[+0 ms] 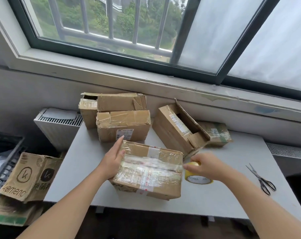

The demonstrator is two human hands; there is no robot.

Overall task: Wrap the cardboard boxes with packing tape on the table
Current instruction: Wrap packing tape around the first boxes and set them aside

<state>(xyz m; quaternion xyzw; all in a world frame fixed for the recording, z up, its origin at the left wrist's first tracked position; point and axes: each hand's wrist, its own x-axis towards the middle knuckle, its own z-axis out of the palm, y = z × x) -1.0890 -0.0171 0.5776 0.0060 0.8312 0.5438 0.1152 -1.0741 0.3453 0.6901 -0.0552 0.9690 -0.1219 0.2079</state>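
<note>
Left hand [114, 156] flat, fingers [120, 143] straight, pressing near box [151, 171] just to its right. Right hand [205, 165] grips tape roll [198, 178], box immediately left (roll's top hidden under hand; pulled strip hard to make out).

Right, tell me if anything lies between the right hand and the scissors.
Nothing visible does. The right hand grips the tape roll beside the box; the scissors lie to its right, with only bare table between them.
</note>
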